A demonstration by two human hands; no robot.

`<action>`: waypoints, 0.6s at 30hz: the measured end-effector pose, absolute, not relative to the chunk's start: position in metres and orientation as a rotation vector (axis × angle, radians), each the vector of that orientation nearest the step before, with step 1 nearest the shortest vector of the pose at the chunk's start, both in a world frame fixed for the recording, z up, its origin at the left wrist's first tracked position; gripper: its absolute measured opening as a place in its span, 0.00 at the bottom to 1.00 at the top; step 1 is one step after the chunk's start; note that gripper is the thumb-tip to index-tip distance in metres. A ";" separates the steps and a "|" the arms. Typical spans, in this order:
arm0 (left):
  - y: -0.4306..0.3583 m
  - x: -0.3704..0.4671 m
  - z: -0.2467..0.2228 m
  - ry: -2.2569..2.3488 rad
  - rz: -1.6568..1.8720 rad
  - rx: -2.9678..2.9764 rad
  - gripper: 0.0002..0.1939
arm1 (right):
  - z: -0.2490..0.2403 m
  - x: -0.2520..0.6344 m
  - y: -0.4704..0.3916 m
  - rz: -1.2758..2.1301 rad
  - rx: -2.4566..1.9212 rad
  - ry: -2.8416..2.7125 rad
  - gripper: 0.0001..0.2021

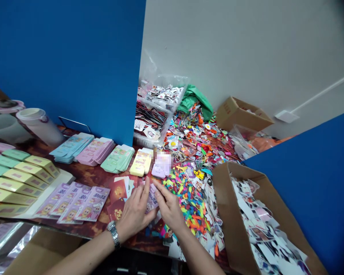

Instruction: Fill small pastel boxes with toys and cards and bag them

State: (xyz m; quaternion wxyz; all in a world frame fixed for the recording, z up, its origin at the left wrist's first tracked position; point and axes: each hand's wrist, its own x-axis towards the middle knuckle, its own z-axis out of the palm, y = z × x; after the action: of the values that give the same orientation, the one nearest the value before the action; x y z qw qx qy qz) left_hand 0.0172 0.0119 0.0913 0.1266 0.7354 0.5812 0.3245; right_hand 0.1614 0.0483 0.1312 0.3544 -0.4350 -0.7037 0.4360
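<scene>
My left hand (pixel 136 214), with a metal watch on the wrist, and my right hand (pixel 169 206) meet at the table's front edge. Both press on a small purple flat packet (pixel 152 198) between their fingertips. Red cards (pixel 118 191) lie just left of the hands. To the right spreads a heap of colourful small trinkets (pixel 186 194). Purple printed packets (pixel 74 202) lie in a row further left.
Stacks of blue, pink, green and yellow flat packets (pixel 103 152) line the back. Folded yellow and green boxes (pixel 14 179) fill the left. An open cardboard box of picture cards (pixel 258 225) stands right. Clear bins (pixel 157 114), another carton (pixel 240 114), blue partitions surround.
</scene>
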 end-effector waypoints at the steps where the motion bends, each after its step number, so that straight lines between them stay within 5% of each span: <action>1: 0.012 0.017 0.091 1.680 0.945 2.141 0.49 | 0.133 0.163 0.050 1.155 -1.131 -1.809 0.19; 12: 0.013 0.018 0.087 1.668 0.935 2.195 0.48 | 0.139 0.162 0.054 0.955 -1.073 -1.947 0.19; 18: 0.009 0.015 0.089 1.658 0.953 2.161 0.48 | 0.129 0.166 0.057 1.142 -1.148 -1.655 0.13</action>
State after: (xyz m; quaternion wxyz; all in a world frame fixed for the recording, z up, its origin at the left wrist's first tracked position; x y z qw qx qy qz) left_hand 0.0150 0.0086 0.0886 0.1274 0.7428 0.5698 0.3276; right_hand 0.1655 0.0569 0.1290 0.4016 -0.4542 -0.6545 0.4517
